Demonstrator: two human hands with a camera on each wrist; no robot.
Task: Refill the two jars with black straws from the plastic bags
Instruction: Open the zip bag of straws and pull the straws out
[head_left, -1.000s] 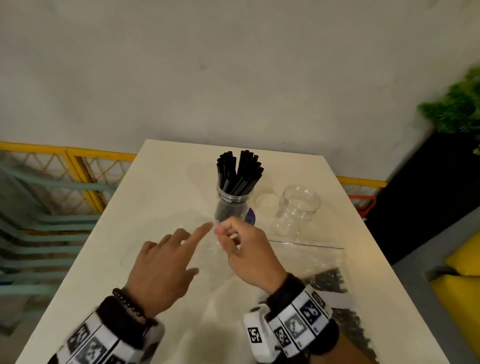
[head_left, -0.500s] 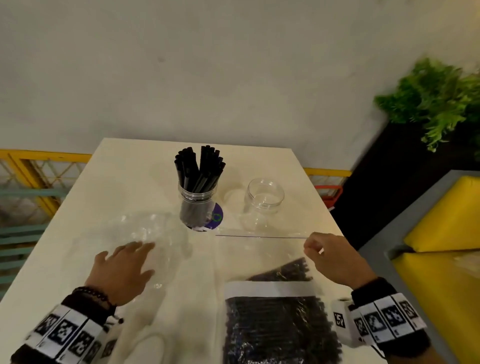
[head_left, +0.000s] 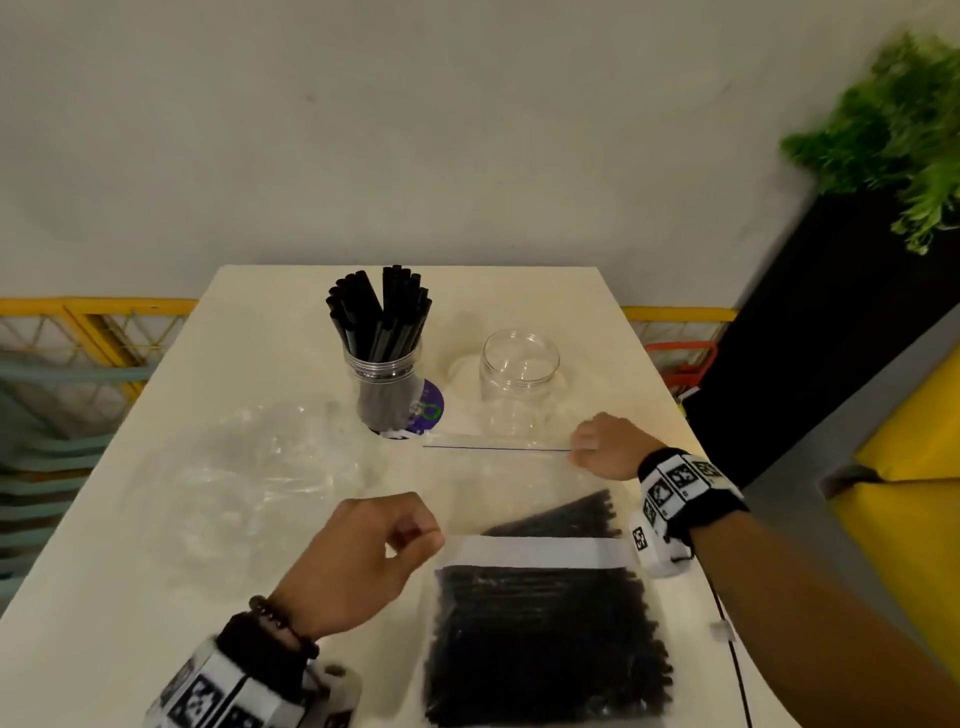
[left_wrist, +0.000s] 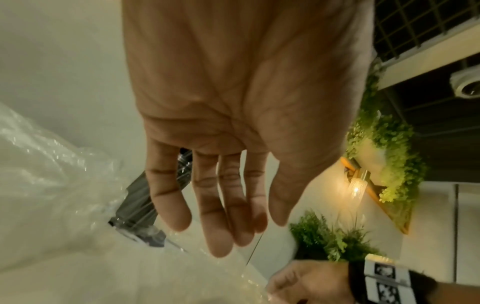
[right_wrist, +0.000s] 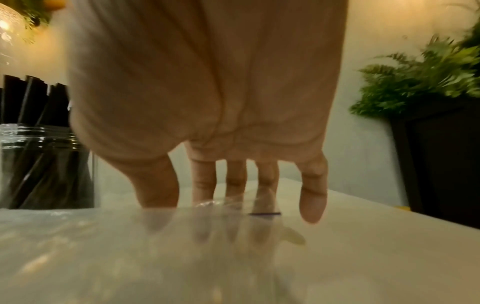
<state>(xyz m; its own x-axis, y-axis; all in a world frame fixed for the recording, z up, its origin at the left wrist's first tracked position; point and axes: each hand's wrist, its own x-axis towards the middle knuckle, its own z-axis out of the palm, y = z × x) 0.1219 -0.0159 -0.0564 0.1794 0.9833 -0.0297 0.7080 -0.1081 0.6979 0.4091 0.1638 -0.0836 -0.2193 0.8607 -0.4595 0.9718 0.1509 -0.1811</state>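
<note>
A clear jar (head_left: 387, 382) packed with black straws stands mid-table, also seen in the right wrist view (right_wrist: 44, 164). To its right stands an empty clear jar (head_left: 519, 384). A zip bag of black straws (head_left: 540, 629) lies flat in front of me. My right hand (head_left: 597, 449) pinches the right end of its zip edge (head_left: 498, 448); its fingers (right_wrist: 235, 185) reach down behind the plastic (right_wrist: 182, 246). My left hand (head_left: 387, 543) hovers by the bag's left side, fingers (left_wrist: 221, 205) loose, holding nothing.
An empty crumpled plastic bag (head_left: 249, 467) lies on the left of the white table (head_left: 260, 322), also in the left wrist view (left_wrist: 52, 185). A black planter with green plants (head_left: 852, 322) stands to the right. A yellow railing (head_left: 104, 306) runs behind the table.
My left hand left the empty crumpled bag and moved right, toward the bag of straws. My right hand stays at the zip edge's right end.
</note>
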